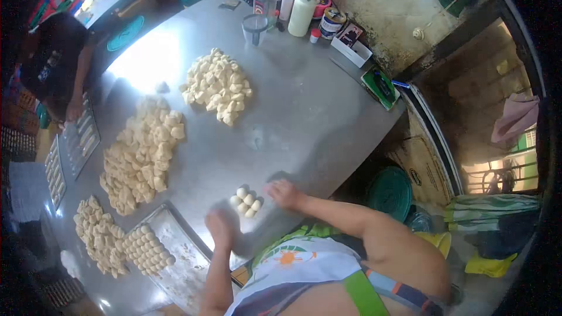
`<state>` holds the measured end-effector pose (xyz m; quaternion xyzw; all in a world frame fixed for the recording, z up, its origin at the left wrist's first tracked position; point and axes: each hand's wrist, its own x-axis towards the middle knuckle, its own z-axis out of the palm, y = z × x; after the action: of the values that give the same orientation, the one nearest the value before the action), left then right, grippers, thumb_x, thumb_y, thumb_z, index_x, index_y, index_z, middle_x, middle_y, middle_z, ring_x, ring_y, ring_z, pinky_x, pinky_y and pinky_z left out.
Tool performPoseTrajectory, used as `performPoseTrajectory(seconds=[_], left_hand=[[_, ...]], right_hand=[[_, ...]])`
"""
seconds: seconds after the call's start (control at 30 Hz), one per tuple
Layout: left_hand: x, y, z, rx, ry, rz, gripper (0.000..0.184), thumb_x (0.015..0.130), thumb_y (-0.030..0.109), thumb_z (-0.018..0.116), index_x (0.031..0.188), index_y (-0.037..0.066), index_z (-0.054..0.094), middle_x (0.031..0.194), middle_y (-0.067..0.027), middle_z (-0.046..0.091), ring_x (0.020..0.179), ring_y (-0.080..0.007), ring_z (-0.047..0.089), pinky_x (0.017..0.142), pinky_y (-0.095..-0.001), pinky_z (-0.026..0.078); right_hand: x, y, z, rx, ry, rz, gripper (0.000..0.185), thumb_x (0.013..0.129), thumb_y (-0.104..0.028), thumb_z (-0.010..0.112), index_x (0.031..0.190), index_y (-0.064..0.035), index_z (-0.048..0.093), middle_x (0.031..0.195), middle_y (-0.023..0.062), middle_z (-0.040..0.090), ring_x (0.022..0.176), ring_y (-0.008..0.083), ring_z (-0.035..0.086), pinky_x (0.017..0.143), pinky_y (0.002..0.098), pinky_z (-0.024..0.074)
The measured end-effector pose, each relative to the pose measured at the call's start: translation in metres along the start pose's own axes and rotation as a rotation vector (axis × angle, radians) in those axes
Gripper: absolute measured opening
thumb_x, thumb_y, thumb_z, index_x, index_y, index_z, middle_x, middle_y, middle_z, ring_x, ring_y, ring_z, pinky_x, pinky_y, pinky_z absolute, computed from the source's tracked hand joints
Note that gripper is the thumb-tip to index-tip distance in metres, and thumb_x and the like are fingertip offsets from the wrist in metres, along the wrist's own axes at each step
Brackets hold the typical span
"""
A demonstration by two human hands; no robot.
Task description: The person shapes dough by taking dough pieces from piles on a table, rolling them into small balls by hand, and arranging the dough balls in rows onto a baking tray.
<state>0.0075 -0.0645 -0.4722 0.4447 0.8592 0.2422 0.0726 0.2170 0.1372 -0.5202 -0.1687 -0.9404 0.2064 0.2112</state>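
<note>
On the metal table in front of me sits a small cluster of smooth round dough balls [246, 202]. My left hand [219, 227] is just left of them, curled down against the tabletop and somewhat blurred. To their right, my right hand [283, 193] also rests low on the table with its fingers bent in. Whatever lies under either palm is hidden from view. Near my left arm is a metal baking tray [186, 269], with rows of dough balls [148, 250] at its far left part.
Heaps of cut dough pieces lie on the table: one far [218, 85], one middle [142, 155], one near left [98, 235]. At the left, a person [55, 64] handles a tray of shaped dough [85, 134]. Bottles [302, 13] and a clear cup [255, 28] line the back.
</note>
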Motion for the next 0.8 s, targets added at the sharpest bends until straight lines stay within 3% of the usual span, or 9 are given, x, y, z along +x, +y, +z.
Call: performPoseTrajectory(seconds=[0.1, 0.13, 0.3, 0.33, 0.4, 0.5, 0.57, 0.73, 0.8], left_hand=[[0.003, -0.049, 0.007, 0.233, 0.176, -0.025, 0.013, 0.08, 0.01, 0.057, 0.087, 0.005, 0.066, 0.083, -0.0179, 0.064, 0.079, -0.0403, 0.061, 0.07, -0.0525, 0.045], [0.037, -0.016, -0.021, 0.062, 0.073, -0.152, 0.015, 0.082, 0.011, 0.056, 0.092, 0.004, 0.064, 0.088, -0.0174, 0.063, 0.087, -0.0396, 0.059, 0.076, -0.0522, 0.044], [0.098, -0.013, 0.018, 0.165, 0.184, -0.2, 0.024, 0.082, 0.013, 0.058, 0.103, 0.001, 0.058, 0.096, -0.017, 0.062, 0.092, -0.0382, 0.057, 0.082, -0.0527, 0.041], [0.087, -0.013, 0.022, 0.161, 0.19, -0.195, 0.024, 0.082, 0.013, 0.058, 0.103, 0.001, 0.058, 0.096, -0.017, 0.062, 0.092, -0.0382, 0.057, 0.082, -0.0527, 0.041], [0.047, -0.025, 0.034, 0.016, 0.16, 0.102, 0.02, 0.08, 0.015, 0.06, 0.097, 0.003, 0.061, 0.091, -0.0148, 0.062, 0.089, -0.0367, 0.058, 0.08, -0.0511, 0.042], [0.015, -0.038, 0.006, 0.137, 0.075, 0.038, 0.015, 0.079, 0.016, 0.061, 0.09, 0.005, 0.062, 0.087, -0.0128, 0.063, 0.086, -0.036, 0.059, 0.079, -0.0485, 0.043], [0.043, -0.058, 0.011, 0.219, 0.092, -0.033, 0.015, 0.08, 0.017, 0.06, 0.088, 0.006, 0.064, 0.086, -0.013, 0.063, 0.087, -0.0358, 0.06, 0.081, -0.0488, 0.043], [0.13, -0.04, 0.02, 0.192, 0.377, -0.132, 0.015, 0.089, 0.015, 0.053, 0.095, 0.006, 0.063, 0.097, -0.0154, 0.063, 0.099, -0.036, 0.058, 0.09, -0.0492, 0.042], [0.12, -0.03, 0.019, 0.183, 0.218, -0.169, 0.015, 0.089, 0.016, 0.053, 0.094, 0.007, 0.063, 0.096, -0.0147, 0.063, 0.098, -0.0356, 0.058, 0.09, -0.049, 0.042]], right_hand=[[0.024, 0.031, -0.011, -0.044, -0.005, -0.008, 0.024, 0.093, -0.023, 0.052, 0.109, -0.0084, 0.063, 0.09, 0.0172, 0.064, 0.087, 0.0334, 0.06, 0.078, 0.0481, 0.0475], [0.041, 0.041, -0.012, -0.09, -0.03, 0.009, 0.026, 0.093, -0.023, 0.052, 0.111, -0.0083, 0.063, 0.09, 0.0173, 0.064, 0.085, 0.0331, 0.061, 0.078, 0.0473, 0.0478], [0.117, 0.001, 0.008, 0.3, -0.161, 0.467, 0.024, 0.087, -0.014, 0.062, 0.111, -0.0093, 0.062, 0.092, 0.0095, 0.064, 0.085, 0.0275, 0.059, 0.073, 0.0447, 0.047], [0.107, -0.004, 0.006, 0.294, -0.154, 0.464, 0.024, 0.087, -0.014, 0.062, 0.111, -0.0093, 0.062, 0.092, 0.0095, 0.064, 0.085, 0.0275, 0.059, 0.073, 0.0447, 0.047], [0.064, -0.003, 0.013, -0.001, 0.029, 0.016, 0.024, 0.086, -0.011, 0.06, 0.111, -0.0098, 0.063, 0.091, 0.0109, 0.064, 0.082, 0.0301, 0.059, 0.074, 0.0482, 0.047], [0.041, 0.032, -0.001, 0.022, 0.028, -0.166, 0.029, 0.085, -0.01, 0.059, 0.113, -0.0113, 0.063, 0.089, 0.0117, 0.063, 0.083, 0.0316, 0.06, 0.078, 0.0512, 0.0475], [0.064, 0.055, 0.011, -0.019, -0.041, 0.029, 0.026, 0.087, -0.013, 0.06, 0.113, -0.0131, 0.064, 0.087, 0.0114, 0.064, 0.081, 0.0302, 0.061, 0.077, 0.0502, 0.0464], [0.167, 0.025, 0.028, -0.211, 0.154, -0.005, 0.013, 0.092, -0.019, 0.059, 0.1, -0.011, 0.064, 0.082, 0.0112, 0.063, 0.081, 0.0313, 0.06, 0.078, 0.0486, 0.0438], [0.175, 0.003, 0.016, -0.041, -0.049, 0.128, 0.01, 0.089, -0.015, 0.06, 0.096, -0.0085, 0.064, 0.08, 0.0117, 0.062, 0.082, 0.0334, 0.059, 0.078, 0.0484, 0.0444]])
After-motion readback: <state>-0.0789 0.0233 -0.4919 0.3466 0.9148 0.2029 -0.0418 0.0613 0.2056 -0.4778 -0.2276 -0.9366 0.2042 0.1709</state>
